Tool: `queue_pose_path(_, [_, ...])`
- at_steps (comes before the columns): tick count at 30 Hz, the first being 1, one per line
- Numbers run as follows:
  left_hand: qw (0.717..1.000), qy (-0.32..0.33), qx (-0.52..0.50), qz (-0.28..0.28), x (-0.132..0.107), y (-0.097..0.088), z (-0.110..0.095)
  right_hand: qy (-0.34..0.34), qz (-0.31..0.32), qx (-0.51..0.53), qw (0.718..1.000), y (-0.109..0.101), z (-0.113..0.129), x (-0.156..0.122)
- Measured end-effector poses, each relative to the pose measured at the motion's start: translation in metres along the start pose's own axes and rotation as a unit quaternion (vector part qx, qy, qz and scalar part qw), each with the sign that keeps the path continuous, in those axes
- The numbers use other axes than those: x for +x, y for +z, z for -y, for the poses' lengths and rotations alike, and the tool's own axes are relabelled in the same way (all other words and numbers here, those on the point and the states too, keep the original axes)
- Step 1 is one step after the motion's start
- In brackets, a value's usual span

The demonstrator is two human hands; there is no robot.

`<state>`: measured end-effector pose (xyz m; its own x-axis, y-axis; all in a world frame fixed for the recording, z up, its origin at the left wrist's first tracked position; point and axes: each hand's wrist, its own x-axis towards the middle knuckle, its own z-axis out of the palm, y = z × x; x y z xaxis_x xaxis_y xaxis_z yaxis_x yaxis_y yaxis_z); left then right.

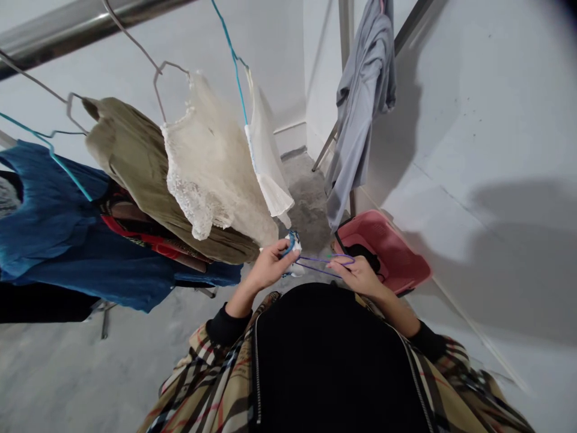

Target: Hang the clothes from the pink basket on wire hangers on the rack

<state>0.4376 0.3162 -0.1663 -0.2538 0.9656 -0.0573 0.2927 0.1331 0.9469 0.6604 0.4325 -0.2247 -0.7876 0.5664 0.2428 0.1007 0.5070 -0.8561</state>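
Observation:
My left hand point(269, 266) pinches a small white garment with blue trim point(296, 245), bunched just beyond my fingertips. Its exact kind is too small and crumpled to make out. A purple wire hanger point(315, 270) stretches between my hands, one end reaching the garment. My right hand point(359, 276) is closed around the hanger's other end, in front of my body. Whether the hanger passes inside the garment is hidden. Close above my left hand hangs a white cloth piece point(269, 162) on a blue hanger point(235, 57).
A metal rail point(76, 33) at upper left carries a cream lace garment point(210, 162), an olive one point(135, 141) and a blue one point(58, 228). Grey clothing point(360, 90) hangs at upper right. Below it, a pink basket point(408, 264) holding something dark stands against the white wall point(496, 150).

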Motion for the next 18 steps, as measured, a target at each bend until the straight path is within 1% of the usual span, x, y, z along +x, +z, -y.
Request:
queue_pose_path(1, [0.994, 0.032, 0.104, 0.009, 0.000, 0.003, -0.001, -0.003, 0.003, 0.004, 1.000, 0.005, 0.000, 0.004])
queue_pose_path(2, [0.976, 0.064, 0.207, 0.006, 0.000, 0.005, -0.003, -0.007, 0.003, 0.007, 1.000, 0.009, -0.001, 0.008])
queue_pose_path(4, [0.918, 0.127, 0.374, -0.028, 0.001, 0.005, -0.006, -0.013, -0.005, 0.011, 1.000, 0.011, -0.001, 0.014])
queue_pose_path(5, [0.889, 0.156, 0.427, -0.046, 0.001, 0.004, -0.007, -0.017, -0.013, 0.015, 1.000, 0.010, 0.000, 0.016])
queue_pose_path(6, [0.867, 0.182, 0.461, -0.058, 0.001, 0.002, -0.008, -0.023, -0.020, 0.021, 0.999, 0.008, 0.000, 0.018])
queue_pose_path(7, [0.852, 0.201, 0.480, -0.056, 0.002, 0.000, -0.009, -0.030, -0.026, 0.027, 0.999, 0.005, 0.000, 0.020])
queue_pose_path(8, [0.845, 0.211, 0.489, -0.045, 0.002, -0.002, -0.010, -0.039, -0.033, 0.033, 0.998, 0.002, 0.001, 0.022])
queue_pose_path(10, [0.846, 0.206, 0.493, -0.013, 0.000, -0.004, -0.011, -0.052, -0.052, 0.036, 0.997, -0.004, 0.002, 0.026])
queue_pose_path(12, [0.849, 0.187, 0.493, -0.011, -0.002, -0.003, -0.013, -0.058, -0.093, 0.018, 0.994, -0.007, 0.002, 0.029])
queue_pose_path(14, [0.852, 0.168, 0.493, -0.044, -0.004, -0.001, -0.016, -0.056, -0.176, -0.026, 0.982, -0.007, 0.002, 0.029])
queue_pose_path(15, [0.854, 0.161, 0.490, -0.069, -0.005, 0.000, -0.017, -0.050, -0.230, -0.052, 0.971, -0.005, 0.001, 0.027])
queue_pose_path(17, [0.856, 0.152, 0.478, -0.121, -0.007, 0.001, -0.021, -0.036, -0.335, -0.094, 0.937, 0.001, -0.004, 0.020])
queue_pose_path(18, [0.856, 0.152, 0.471, -0.146, -0.008, 0.001, -0.024, -0.031, -0.370, -0.099, 0.923, 0.005, -0.009, 0.015])
